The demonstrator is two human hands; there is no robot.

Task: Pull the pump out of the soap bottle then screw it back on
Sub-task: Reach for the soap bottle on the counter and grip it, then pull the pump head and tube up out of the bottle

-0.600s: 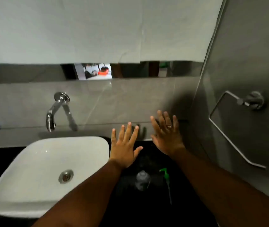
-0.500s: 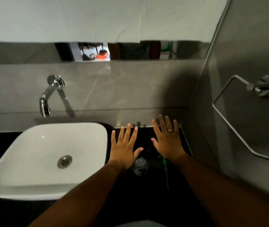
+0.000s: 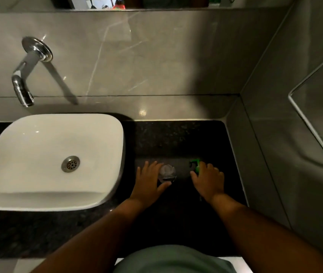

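The clear soap bottle (image 3: 167, 171) stands on the black granite counter (image 3: 176, 134), seen from above, with no pump in it. My left hand (image 3: 149, 181) cups it from the left, thumb in front and fingers behind. The green pump (image 3: 195, 164) lies on the counter to the bottle's right, apart from it. My right hand (image 3: 208, 179) lies over the pump, with thumb and fingers closed around its body. Only the green head sticks out past my fingers; the tube is hidden under the hand.
A white basin (image 3: 50, 154) sits on the counter directly left of my left hand, with a chrome wall tap (image 3: 23, 81) above it. Grey tiled walls close off the back and right side. A metal towel ring (image 3: 314, 123) hangs on the right wall.
Both hands dropped from spread open in the air above the counter onto the bottle and the pump. The camera tilted down and moved closer.
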